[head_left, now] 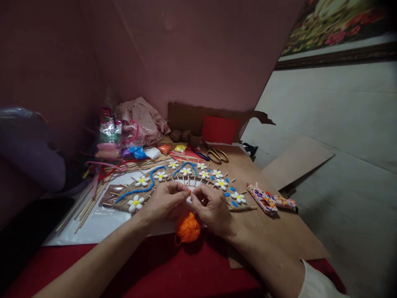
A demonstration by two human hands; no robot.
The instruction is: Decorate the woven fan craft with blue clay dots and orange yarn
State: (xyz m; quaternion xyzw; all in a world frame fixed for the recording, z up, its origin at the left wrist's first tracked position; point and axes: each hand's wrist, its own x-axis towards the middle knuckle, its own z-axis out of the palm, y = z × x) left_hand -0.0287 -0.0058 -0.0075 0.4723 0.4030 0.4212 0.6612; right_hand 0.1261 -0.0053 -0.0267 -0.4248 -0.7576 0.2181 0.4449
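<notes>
My left hand and my right hand meet fingertip to fingertip in front of a woven arch. Both are closed in a pinch on a small bit of orange yarn; most of it is hidden by the fingers. Just below them lies a ball of orange yarn with a loose loop at its left. The arch, of brown twine woven round thin wooden sticks, carries white flowers with yellow centres, blue wavy strips and blue ovals.
Behind the arch are bags of coloured clay, gold-handled scissors, twine balls and a small brown pot. Loose sticks lie left. A floral cloth piece rests on brown cardboard at right.
</notes>
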